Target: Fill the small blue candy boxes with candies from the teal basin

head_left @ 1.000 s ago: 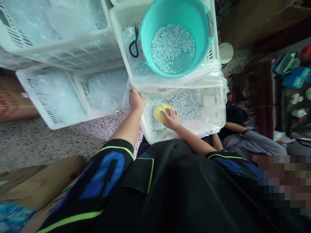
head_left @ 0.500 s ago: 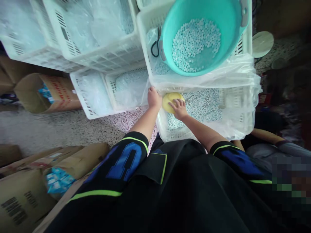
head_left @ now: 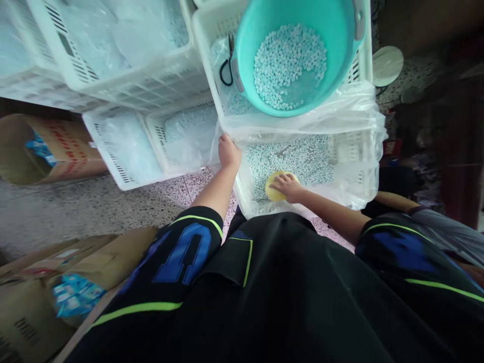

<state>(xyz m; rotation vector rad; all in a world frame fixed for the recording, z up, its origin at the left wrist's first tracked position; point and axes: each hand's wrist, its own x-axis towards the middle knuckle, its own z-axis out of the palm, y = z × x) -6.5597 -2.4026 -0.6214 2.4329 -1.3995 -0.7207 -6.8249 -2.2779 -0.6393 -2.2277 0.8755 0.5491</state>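
My left hand (head_left: pixel 229 152) is closed on the plastic liner (head_left: pixel 244 176) at the left rim of a white crate (head_left: pixel 372 194). Small pale pellets (head_left: pixel 310 156) cover the bottom of this lined crate. Near its front side, my right hand (head_left: pixel 289 186) holds a round yellow object (head_left: pixel 273 190), fingers over its top, against the pellets. Behind stands a turquoise tub (head_left: pixel 242 45) with more pale pellets (head_left: pixel 289 63) inside. It rests on another white crate (head_left: pixel 207 65), with black-handled scissors (head_left: pixel 227 70) beside it.
More white crates (head_left: pixel 132 93) with plastic bags stand at the left. Cardboard boxes (head_left: pixel 75 151) and sacks (head_left: pixel 30 312) with blue packets (head_left: pixel 75 292) are on the speckled floor (head_left: pixel 151 201). At the right, a person's forearm (head_left: pixel 397 201) shows close to the crate.
My right hand has moved the yellow object from the crate's left end towards its front side. My left hand keeps its hold on the liner. The whole view has shifted slightly.
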